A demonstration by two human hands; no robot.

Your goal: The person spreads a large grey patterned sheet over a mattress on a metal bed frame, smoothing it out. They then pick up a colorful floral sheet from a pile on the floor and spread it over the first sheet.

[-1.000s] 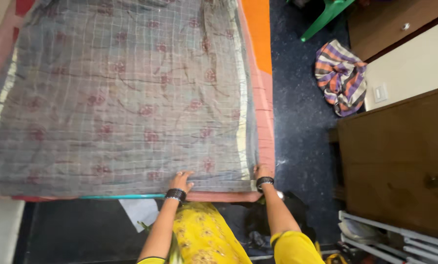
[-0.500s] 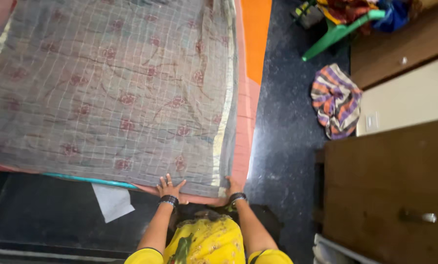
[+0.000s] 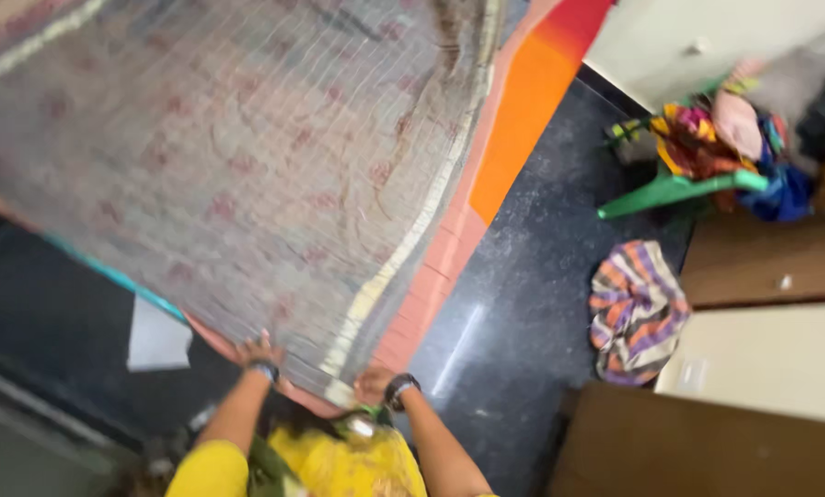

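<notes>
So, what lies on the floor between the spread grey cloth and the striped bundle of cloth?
In the head view, only bare dark floor lies between the grey cloth and the striped bundle.

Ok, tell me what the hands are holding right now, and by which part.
Both hands are at the near edge of the grey checked cloth spread on the table. The right hand pinches the pale-bordered corner; the left hand rests on the edge, grip unclear in the blur.
</notes>
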